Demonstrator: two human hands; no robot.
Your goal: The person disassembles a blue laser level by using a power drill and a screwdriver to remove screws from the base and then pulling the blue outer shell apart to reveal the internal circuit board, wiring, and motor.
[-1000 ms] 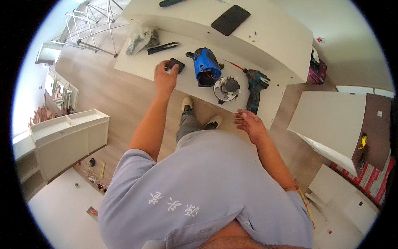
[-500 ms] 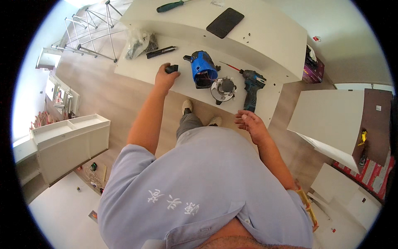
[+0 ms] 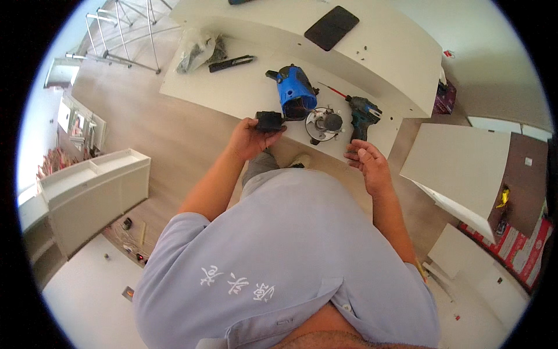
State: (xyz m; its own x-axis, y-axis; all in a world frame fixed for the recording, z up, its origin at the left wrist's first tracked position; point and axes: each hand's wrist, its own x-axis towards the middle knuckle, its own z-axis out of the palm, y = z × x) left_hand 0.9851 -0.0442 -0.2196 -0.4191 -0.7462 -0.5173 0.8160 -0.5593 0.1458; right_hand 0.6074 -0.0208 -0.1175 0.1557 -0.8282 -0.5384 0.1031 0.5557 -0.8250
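Note:
My left hand (image 3: 251,141) is closed on a black battery-like block (image 3: 269,121), held in front of the blue power tool housing (image 3: 295,92). That housing lies tilted on the white board, its open end toward me with thin wires showing. Right of it stands the round metal motor part (image 3: 324,124) with a dark cylinder on top. My right hand (image 3: 368,163) hovers by the handle of a teal and black cordless drill (image 3: 362,115), which has a long red bit. Its fingers are curled with thumb and forefinger close together; anything between them is too small to make out.
On the raised white panel (image 3: 401,52) lie a black phone (image 3: 332,28) and several small dark bits. A black strip-shaped tool (image 3: 232,63) and a clear plastic bag (image 3: 196,52) lie at the left. White cabinet pieces (image 3: 96,195) stand on the floor.
My left hand has brought the black block rightward, closer to the blue housing. My right hand has risen slightly and shifted right. The view has shifted a little.

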